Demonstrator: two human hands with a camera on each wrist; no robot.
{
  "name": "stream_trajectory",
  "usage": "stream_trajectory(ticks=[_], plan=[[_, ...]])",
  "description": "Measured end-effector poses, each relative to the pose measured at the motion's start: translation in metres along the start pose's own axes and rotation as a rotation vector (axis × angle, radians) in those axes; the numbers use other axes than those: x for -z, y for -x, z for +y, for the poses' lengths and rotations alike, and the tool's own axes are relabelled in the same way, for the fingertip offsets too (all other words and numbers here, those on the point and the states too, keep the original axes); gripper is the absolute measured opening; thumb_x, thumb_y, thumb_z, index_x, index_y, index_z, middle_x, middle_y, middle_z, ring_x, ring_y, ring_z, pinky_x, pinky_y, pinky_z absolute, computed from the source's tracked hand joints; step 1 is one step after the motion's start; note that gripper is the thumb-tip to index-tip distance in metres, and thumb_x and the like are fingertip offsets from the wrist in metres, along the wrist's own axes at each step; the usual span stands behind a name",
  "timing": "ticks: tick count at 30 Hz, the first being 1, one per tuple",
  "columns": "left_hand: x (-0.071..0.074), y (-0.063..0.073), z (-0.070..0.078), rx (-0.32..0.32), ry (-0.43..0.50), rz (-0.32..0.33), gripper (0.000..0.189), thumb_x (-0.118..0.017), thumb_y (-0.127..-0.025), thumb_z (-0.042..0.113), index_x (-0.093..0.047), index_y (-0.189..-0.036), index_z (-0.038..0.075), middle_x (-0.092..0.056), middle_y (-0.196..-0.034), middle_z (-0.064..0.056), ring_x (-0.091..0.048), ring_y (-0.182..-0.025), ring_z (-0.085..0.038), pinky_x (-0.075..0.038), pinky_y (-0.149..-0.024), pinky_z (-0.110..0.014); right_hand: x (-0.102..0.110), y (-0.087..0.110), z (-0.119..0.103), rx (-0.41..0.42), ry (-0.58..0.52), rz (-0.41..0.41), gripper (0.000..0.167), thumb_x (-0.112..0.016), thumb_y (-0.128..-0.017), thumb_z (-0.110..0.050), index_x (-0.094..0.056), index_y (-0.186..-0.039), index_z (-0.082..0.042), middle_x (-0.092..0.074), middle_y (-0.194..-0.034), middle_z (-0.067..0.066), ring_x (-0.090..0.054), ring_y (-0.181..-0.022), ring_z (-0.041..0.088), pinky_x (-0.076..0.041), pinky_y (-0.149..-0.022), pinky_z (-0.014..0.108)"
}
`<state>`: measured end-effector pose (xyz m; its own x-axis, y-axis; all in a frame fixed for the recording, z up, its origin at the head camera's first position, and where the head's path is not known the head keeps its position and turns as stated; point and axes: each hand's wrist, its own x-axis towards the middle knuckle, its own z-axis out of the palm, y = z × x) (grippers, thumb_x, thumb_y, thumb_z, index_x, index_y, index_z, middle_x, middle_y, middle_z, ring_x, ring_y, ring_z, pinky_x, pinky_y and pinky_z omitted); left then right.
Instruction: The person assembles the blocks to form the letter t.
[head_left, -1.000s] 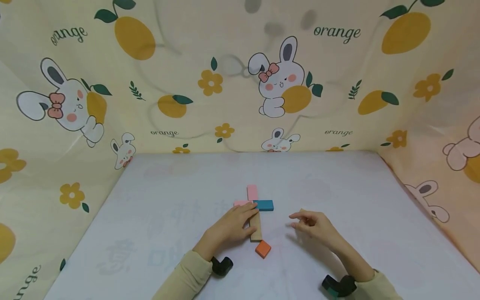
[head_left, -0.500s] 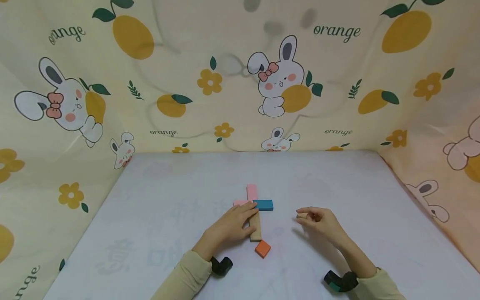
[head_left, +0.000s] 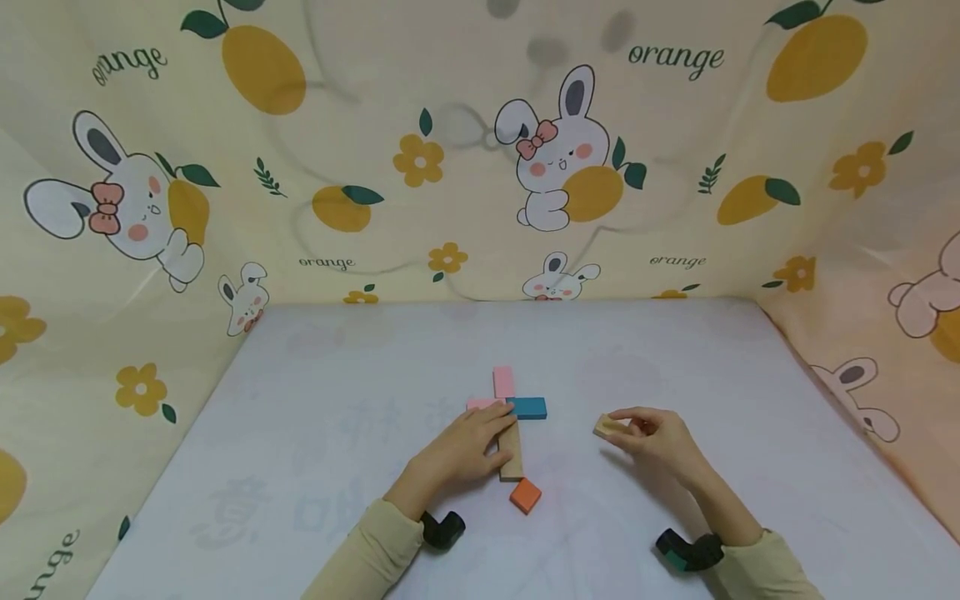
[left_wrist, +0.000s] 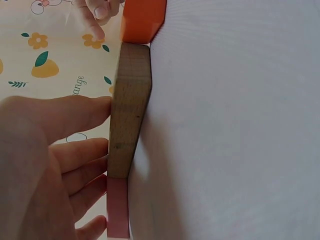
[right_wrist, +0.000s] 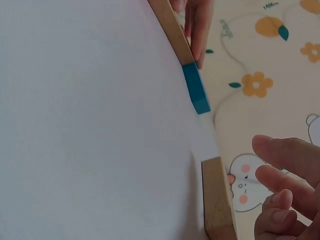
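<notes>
In the head view my left hand [head_left: 467, 446] lies over a flat arrangement of blocks, fingers extended. Its thumb and fingertips meet the top of a long plain wooden block [left_wrist: 127, 115] and a pink block [left_wrist: 117, 207] in the left wrist view. A blue block [head_left: 529, 408] sticks out right of the fingertips, and another pink block [head_left: 503, 382] stands beyond them. My right hand [head_left: 656, 437] hovers with loosely bent fingers beside a small plain wooden block [right_wrist: 218, 200] on the table. A gap shows between those fingers and that block in the right wrist view.
An orange block [head_left: 526, 496] sits at the near end of the long wooden block, turned at an angle. Under everything is a white table [head_left: 337, 358], bordered by a patterned cloth [head_left: 465, 150] at the back and sides. Each wrist carries a black camera mount [head_left: 444, 531].
My right hand has shifted to the right, bringing the small wooden block into fuller view beside its fingertips. The left hand and the blocks beneath it stay put.
</notes>
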<state>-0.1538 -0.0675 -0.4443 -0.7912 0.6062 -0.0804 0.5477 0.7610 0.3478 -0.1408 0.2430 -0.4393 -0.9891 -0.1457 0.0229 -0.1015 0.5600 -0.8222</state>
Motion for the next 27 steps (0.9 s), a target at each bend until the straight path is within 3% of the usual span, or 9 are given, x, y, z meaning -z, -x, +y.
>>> stream_trajectory(ticks=[10, 18, 27], plan=[[0.001, 0.000, 0.000, -0.022, -0.033, 0.007, 0.055, -0.053, -0.097, 0.035, -0.043, -0.146, 0.011, -0.035, -0.158, -0.002, -0.032, -0.148, -0.020, -0.030, -0.122, -0.041, 0.008, -0.003, 0.006, -0.095, 0.048, 0.022, 0.044, -0.077, -0.080, -0.023, -0.067, -0.115, 0.003, -0.033, -0.060, -0.009, -0.033, -0.058, 0.001, -0.031, -0.052, 0.019], [0.000, 0.000, 0.000, -0.040, -0.098, 0.020, 0.056, -0.053, -0.097, 0.037, -0.044, -0.145, 0.010, -0.037, -0.157, -0.003, -0.035, -0.146, -0.021, -0.033, -0.120, -0.041, 0.013, -0.006, 0.015, -0.121, 0.031, -0.027, 0.051, -0.079, -0.078, -0.021, -0.064, -0.118, 0.007, -0.035, -0.064, -0.007, -0.033, -0.059, 0.001, -0.030, -0.051, 0.018], [-0.002, -0.002, -0.001, -0.048, -0.095, 0.029, 0.055, -0.053, -0.097, 0.036, -0.044, -0.145, 0.011, -0.038, -0.156, -0.004, -0.035, -0.146, -0.021, -0.034, -0.119, -0.042, 0.015, -0.006, 0.020, -0.150, 0.021, -0.053, 0.052, -0.080, -0.076, -0.019, -0.064, -0.117, 0.008, -0.036, -0.064, -0.008, -0.033, -0.059, 0.000, -0.031, -0.050, 0.015]])
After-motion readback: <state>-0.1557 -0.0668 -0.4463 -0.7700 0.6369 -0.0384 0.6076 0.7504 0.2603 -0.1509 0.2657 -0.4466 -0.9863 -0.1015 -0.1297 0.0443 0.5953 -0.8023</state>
